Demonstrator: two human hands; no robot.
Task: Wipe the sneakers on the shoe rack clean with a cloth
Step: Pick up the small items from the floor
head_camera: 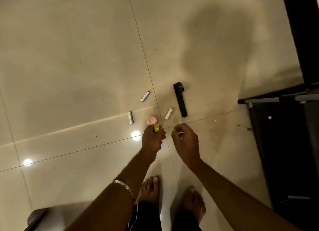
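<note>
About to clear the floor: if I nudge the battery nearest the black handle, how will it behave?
The battery is a smooth cylinder lying on its side on glossy tile, so it will probably roll and slide. It looks rigid, and likely dense for its size.

Three batteries [145, 96] on tiled floor [69, 49]

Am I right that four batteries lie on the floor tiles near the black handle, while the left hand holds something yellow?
Not quite: the head view shows three batteries, not four, on the floor tiles near the black handle. The left hand does hold something yellow.
</note>
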